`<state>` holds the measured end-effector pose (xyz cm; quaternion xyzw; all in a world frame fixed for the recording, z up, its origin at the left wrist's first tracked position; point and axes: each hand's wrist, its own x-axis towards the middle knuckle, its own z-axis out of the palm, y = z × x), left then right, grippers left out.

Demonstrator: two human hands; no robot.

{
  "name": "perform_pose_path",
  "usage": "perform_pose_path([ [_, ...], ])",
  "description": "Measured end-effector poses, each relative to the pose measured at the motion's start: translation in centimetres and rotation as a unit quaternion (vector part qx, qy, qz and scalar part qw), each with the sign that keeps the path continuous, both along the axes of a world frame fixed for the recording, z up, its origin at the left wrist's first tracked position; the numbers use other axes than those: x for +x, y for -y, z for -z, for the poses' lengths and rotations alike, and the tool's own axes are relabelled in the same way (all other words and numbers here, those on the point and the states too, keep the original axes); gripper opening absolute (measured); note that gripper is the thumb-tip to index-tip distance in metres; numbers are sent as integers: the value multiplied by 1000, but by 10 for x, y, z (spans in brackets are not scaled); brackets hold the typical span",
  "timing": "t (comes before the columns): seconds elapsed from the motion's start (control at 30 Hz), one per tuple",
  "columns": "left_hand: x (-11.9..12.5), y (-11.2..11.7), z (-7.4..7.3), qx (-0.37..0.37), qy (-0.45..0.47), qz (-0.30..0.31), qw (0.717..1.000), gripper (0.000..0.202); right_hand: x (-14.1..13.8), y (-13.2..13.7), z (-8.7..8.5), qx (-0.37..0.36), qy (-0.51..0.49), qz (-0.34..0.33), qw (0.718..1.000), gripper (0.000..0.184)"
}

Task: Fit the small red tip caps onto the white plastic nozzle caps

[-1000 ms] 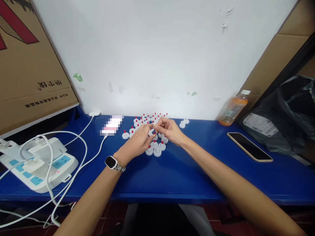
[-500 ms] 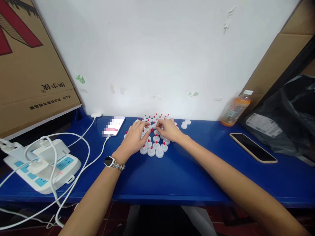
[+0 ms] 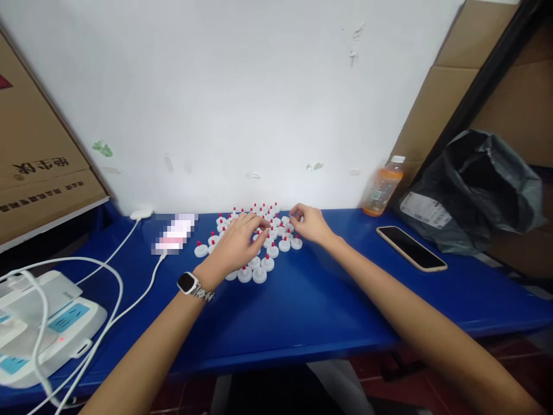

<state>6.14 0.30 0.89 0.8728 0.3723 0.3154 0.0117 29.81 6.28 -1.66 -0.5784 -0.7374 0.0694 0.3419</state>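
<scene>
Several small white caps with red tips (image 3: 259,275) stand in a cluster on the blue table (image 3: 302,311) near the white wall. My left hand (image 3: 235,245), with a watch on its wrist, rests on the cluster, its fingers curled over some caps. My right hand (image 3: 309,223) sits at the cluster's right edge with fingertips pinched together near a cap; what it holds is too small to name.
A phone (image 3: 410,248) lies face up at the right, by an orange drink bottle (image 3: 382,187) and a dark plastic bag (image 3: 475,190). Another phone (image 3: 175,236) on a white cable lies left of the caps. A power strip (image 3: 47,323) sits far left. Cardboard (image 3: 34,167) leans there.
My right hand has moved right, from the middle of the cluster to its right edge. My left hand stays on the caps. The camera has turned right.
</scene>
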Motion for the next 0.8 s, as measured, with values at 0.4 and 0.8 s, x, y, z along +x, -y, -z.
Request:
perform_pose_path([
  [0.4,60,-34,6,1,-33,7,999,23,26,-14,20,1,-103,7,995,7],
  [0.8,-9,-14,10,-10,-36,-46,998,32,-47,27,-14,-14,-255,-230,939,22],
])
